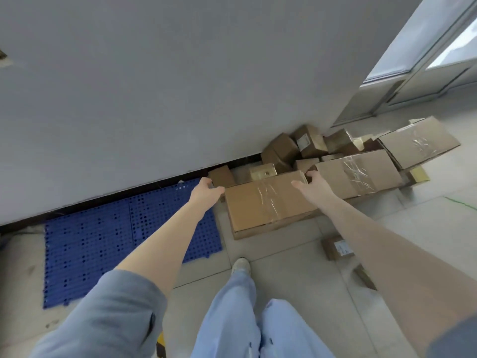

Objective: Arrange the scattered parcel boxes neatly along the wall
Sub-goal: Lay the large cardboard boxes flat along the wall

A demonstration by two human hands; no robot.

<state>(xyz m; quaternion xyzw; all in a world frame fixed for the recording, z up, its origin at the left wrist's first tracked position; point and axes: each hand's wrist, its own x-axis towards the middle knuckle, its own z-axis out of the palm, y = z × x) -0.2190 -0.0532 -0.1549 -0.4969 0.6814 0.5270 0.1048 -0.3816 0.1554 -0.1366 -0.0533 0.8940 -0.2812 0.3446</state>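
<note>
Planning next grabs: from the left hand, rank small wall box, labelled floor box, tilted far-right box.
1. small wall box, beside the left hand.
2. labelled floor box, lower right.
3. tilted far-right box, upper right.

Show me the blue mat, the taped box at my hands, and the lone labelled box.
blue mat (103, 249): head view, perforated top.
taped box (258, 205): head view, top face.
lone labelled box (342, 248): head view, white label.

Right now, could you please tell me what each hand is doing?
Left hand: grips the large taped brown cardboard box at its far left corner.
Right hand: grips its far right corner.
</note>
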